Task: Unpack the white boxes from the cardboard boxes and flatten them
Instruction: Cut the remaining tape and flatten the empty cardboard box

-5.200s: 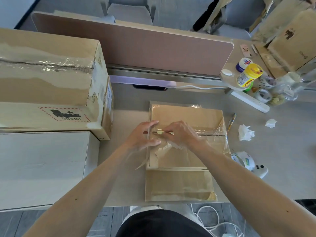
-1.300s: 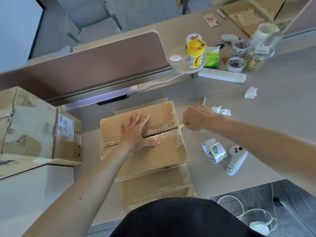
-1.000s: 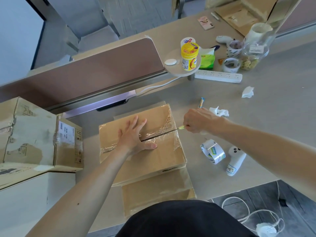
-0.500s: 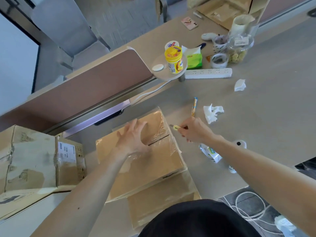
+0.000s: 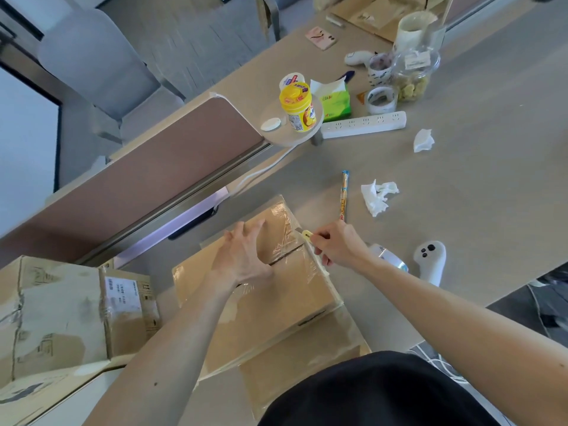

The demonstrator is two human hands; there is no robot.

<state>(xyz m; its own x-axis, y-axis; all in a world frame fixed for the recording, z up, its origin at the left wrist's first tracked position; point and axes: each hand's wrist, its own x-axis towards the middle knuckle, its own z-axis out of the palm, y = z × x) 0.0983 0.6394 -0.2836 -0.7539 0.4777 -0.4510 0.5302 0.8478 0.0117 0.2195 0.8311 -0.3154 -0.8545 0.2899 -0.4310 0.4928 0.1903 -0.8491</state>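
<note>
Head cam, looking down at a grey surface (image 5: 479, 204). The cardboard box (image 5: 285, 299) sits in the lower centre of the frame, flaps still closed and covered in shiny clear tape, with the dark seam running across the top. It's resting partly on a second, flatter cardboard box (image 5: 307, 361) closer to the bottom edge.

The left grip (image 5: 242, 259) is released: fingers spread and arched, pressing down on the box top right at the seam. The right grip (image 5: 338, 245) is clenched around a small yellow cutter (image 5: 307, 235), with the tip at the right end of the seam, at the box's edge.

Lower left there's a stack of bigger, beat-up cardboard boxes (image 5: 61, 315), with a white box (image 5: 76, 401) below them. Right of the hands are a tape roll (image 5: 392, 261), half hidden by the wrist, and a white controller (image 5: 430, 261). Above those lie a pen (image 5: 343, 196) and a crumpled tissue (image 5: 378, 196). Further up are a power strip (image 5: 362, 124) and a yellow jar (image 5: 297, 107).
</note>
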